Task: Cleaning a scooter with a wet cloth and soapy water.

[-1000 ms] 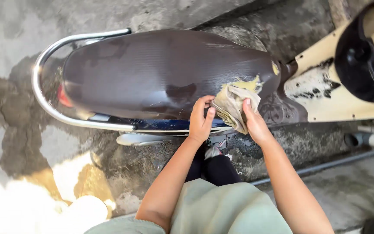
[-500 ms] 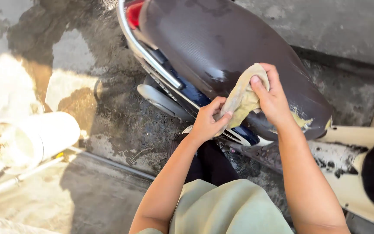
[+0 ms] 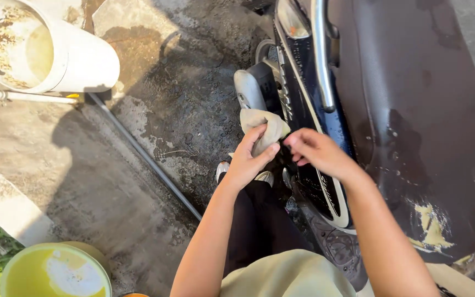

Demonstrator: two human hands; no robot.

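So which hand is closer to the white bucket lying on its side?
Left. The left hand holds the rag, on the side toward the white bucket. The right hand is farther off, against the scooter.

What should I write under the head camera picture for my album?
Left hand grips a beige rag beside a wet scooter seat, right hand touching it.
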